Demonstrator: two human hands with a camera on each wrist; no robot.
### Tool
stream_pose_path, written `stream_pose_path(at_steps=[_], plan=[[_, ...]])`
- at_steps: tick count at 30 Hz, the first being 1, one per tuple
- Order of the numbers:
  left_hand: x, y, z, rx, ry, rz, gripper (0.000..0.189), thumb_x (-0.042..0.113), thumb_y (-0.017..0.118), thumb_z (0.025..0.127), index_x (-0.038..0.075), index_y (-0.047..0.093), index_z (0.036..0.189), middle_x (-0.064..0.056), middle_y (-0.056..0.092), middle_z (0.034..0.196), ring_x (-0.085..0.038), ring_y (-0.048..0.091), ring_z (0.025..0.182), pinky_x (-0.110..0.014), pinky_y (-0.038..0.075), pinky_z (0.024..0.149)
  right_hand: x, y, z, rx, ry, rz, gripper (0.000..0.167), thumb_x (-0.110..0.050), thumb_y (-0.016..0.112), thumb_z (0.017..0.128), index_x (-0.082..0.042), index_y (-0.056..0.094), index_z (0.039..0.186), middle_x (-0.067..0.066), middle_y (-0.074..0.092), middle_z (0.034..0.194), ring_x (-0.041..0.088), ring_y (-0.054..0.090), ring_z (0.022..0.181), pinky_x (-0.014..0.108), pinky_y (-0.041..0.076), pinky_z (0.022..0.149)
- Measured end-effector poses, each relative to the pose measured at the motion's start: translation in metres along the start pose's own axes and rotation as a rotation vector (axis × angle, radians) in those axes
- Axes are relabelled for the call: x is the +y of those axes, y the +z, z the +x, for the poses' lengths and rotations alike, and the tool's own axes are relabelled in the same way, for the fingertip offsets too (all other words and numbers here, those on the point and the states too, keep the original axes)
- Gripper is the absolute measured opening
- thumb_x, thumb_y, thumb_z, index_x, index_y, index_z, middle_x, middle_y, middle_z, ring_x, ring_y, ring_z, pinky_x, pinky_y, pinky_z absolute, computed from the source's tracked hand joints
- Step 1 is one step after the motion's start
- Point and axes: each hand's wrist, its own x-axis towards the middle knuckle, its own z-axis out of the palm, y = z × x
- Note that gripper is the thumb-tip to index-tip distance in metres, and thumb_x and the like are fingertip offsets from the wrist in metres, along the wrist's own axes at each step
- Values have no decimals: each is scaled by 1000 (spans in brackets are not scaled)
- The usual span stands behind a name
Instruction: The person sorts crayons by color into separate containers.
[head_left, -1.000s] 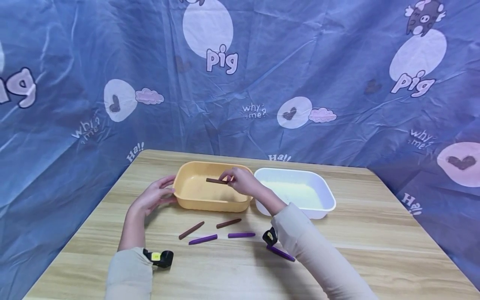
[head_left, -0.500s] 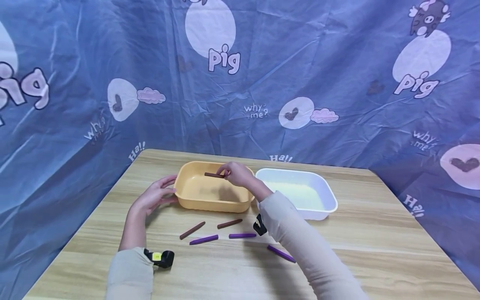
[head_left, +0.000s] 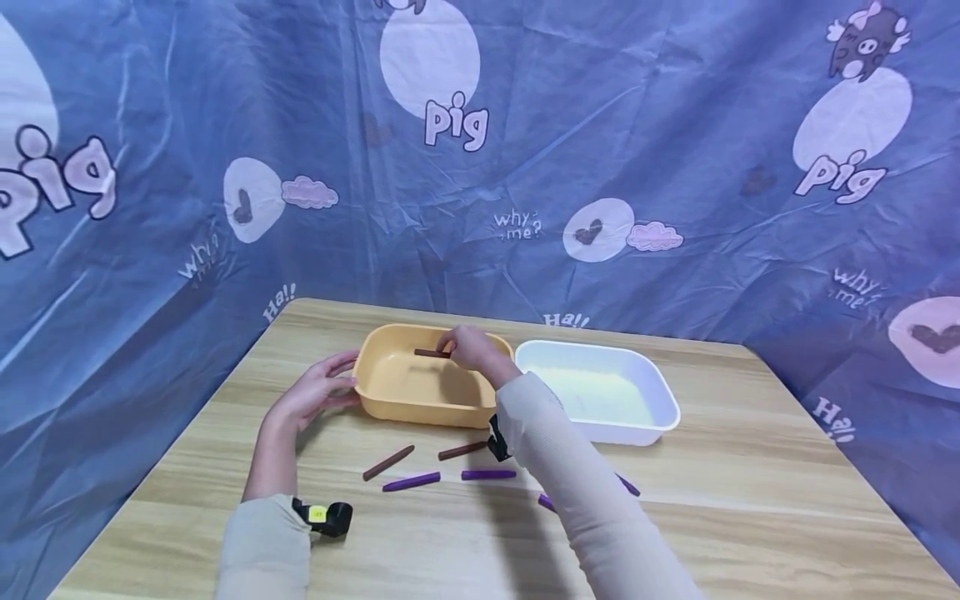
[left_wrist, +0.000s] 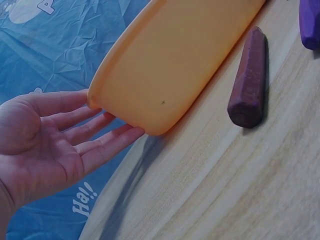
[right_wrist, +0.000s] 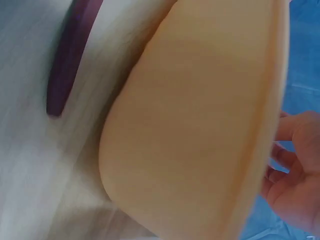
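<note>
My right hand (head_left: 474, 350) pinches a brown crayon (head_left: 432, 353) inside the yellow-orange plastic bin (head_left: 429, 414), above its floor. In the right wrist view the outer wall of the bin (right_wrist: 190, 115) hides most of what that hand does; part of the hand (right_wrist: 300, 170) shows beyond the rim. With fingers extended, my left hand (head_left: 315, 392) touches the bin's left end; the left wrist view has that hand (left_wrist: 55, 145) with its fingertips against the bin's wall. In front of the bin lie two brown crayons, one at the left (head_left: 388, 462) and one partly behind the wrist camera (head_left: 461, 451).
A white bin (head_left: 600, 433) stands right beside the yellow-orange one. Purple crayons lie nearer me, one at the left (head_left: 411, 482) and one in the middle (head_left: 488, 475). Purple ends show either side of my right sleeve (head_left: 570, 500). A blue patterned cloth (head_left: 450, 250) hangs behind the wooden table.
My right hand, still pinching the brown crayon, has moved slightly farther back in the bin, and its forearm has swung left over the purple crayons. The left hand stays against the bin.
</note>
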Motion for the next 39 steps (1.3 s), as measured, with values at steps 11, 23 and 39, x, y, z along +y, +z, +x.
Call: stream_pose_path(at_steps=[11, 23, 39], plan=[[-3, 0, 0, 2, -4, -12, 58, -10, 36, 91, -10, 9, 142, -29, 12, 145, -47, 28, 124, -46, 42, 92, 11, 17, 3, -26, 118, -45, 29, 4, 58, 79, -14, 73, 96, 5, 66, 94, 20, 57, 85, 30, 47, 71], [-3, -2, 1, 1, 0, -1, 58, -8, 38, 91, -9, 10, 142, -29, 13, 145, -47, 29, 124, -46, 42, 92, 18, 29, 1, 18, 122, -80, 33, 5, 54, 78, -18, 74, 92, 3, 66, 96, 20, 58, 88, 30, 48, 70], [-2, -4, 4, 8, -4, 4, 57, -7, 38, 92, -8, 11, 143, -29, 14, 145, -47, 30, 123, -45, 42, 92, 10, 18, -5, 91, -31, 23, 37, 13, 49, 75, -6, 70, 100, 4, 57, 74, 17, 51, 74, 24, 37, 58]])
